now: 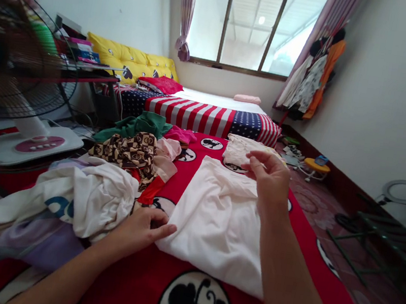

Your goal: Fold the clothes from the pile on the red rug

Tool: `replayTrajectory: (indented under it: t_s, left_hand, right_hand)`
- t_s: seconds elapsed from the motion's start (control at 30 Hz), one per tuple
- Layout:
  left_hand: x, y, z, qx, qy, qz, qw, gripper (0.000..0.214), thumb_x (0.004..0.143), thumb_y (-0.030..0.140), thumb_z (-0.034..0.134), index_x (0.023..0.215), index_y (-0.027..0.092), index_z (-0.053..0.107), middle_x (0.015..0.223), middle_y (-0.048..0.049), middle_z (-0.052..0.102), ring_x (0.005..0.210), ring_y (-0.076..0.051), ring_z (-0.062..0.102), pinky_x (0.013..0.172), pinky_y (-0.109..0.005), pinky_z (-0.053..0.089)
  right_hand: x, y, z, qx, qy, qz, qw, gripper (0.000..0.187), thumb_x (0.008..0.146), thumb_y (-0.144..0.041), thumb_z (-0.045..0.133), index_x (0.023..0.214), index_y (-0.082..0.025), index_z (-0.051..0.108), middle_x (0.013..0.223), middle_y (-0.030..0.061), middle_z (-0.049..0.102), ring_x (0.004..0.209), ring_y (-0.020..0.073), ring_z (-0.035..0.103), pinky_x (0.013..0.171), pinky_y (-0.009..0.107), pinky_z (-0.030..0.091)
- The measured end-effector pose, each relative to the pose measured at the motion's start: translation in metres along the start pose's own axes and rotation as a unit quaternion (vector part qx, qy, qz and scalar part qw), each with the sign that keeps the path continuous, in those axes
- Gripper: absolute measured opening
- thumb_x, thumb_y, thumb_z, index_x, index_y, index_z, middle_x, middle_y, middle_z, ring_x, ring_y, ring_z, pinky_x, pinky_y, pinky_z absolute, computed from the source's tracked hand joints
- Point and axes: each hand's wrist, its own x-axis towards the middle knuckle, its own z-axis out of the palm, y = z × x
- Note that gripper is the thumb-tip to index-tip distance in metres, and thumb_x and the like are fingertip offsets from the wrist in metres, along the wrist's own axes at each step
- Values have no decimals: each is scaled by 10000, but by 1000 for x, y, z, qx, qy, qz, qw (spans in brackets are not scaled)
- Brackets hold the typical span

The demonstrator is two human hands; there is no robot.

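A white garment (215, 221), folded into a rough rectangle with soft wrinkles, lies in front of me on a red sheet (120, 283) with black-and-white monkey circles. My left hand (150, 226) rests at its lower left corner, thumb tip on the cloth edge and a gap between thumb and bent fingers. Above its far right part my right hand (268, 178) is raised, fingers bent and apart from the thumb, with nothing visible in them. Just beyond lies a cream folded garment (244, 148), partly behind the right hand.
At left are a crumpled white garment (103, 198), a brown checked garment (129, 153) and a green one (137, 126). A fan (38, 141) stands on the far left. Behind is a bed with a striped cover (197, 116). A yellow stool (316, 165) and dark green rack (389, 238) stand right.
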Motion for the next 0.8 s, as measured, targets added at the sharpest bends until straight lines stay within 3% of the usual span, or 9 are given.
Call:
replayTrajectory:
  t_s: [0.07,0.17,0.23,0.3,0.4,0.47,0.53,0.67,0.8]
  left_hand:
    - [0,2,6,9,30,-3,1000,376,820,497,528,692,156,622,685,1,590,677,-155,521,607,-237,328]
    - [-1,1,8,8,35,13,999,333,812,454,540,670,160,608,675,4,587,672,-153,517,612,-241,326]
    - [0,-3,8,-26,30,16,999,327,801,455,548,659,162,576,658,8,563,651,-147,499,597,-239,325]
    - [2,-8,7,-86,20,14,996,305,772,456,582,689,165,541,642,19,537,621,-136,483,571,-232,323]
    - [4,-13,10,-160,12,3,987,313,739,430,628,871,165,526,590,56,497,555,-117,449,536,-220,309]
    - [4,-14,12,-176,25,0,984,410,742,418,632,1031,157,506,571,74,480,532,-111,431,529,-214,303]
    - [5,-15,14,-174,43,3,984,479,750,422,626,1119,152,488,560,83,460,514,-105,409,516,-208,288]
    - [4,-12,3,-178,56,15,982,499,750,466,612,1116,150,490,512,106,380,459,-94,345,474,-199,237]
    - [-13,1,-18,-196,70,17,978,482,747,472,611,1098,171,473,519,106,388,470,-96,365,479,-195,250]
  right_hand:
    - [-16,-9,-18,-79,-115,17,990,231,746,-377,657,861,-176,650,815,33,685,652,154,649,605,277,503]
    - [-58,-14,-49,-268,-315,0,910,171,695,-330,721,809,-211,671,799,21,677,737,184,640,690,306,500]
    - [-93,-10,-69,-392,-355,-33,848,225,645,-263,750,856,-245,672,872,26,672,798,220,633,705,334,499]
    - [-128,1,-87,-470,-345,-68,809,381,612,-185,746,974,-267,656,983,42,664,842,254,630,737,378,511]
    - [-166,24,-103,-486,-300,-142,808,584,663,-74,663,1209,-252,558,1140,76,631,966,259,619,840,393,515]
    - [-177,38,-109,-459,-272,-204,821,499,766,-44,558,1232,-221,531,1149,88,628,1014,228,607,875,355,505]
    - [-178,43,-112,-429,-256,-249,830,327,854,-50,462,1121,-201,574,1069,86,648,960,199,611,825,315,508]
    - [-162,22,-120,-413,-264,-272,828,230,918,-98,412,987,-199,607,902,68,640,811,178,582,694,287,465]
    - [-155,-15,-130,-395,-270,-296,827,219,927,-117,418,989,-204,609,889,64,629,788,170,548,709,301,411]
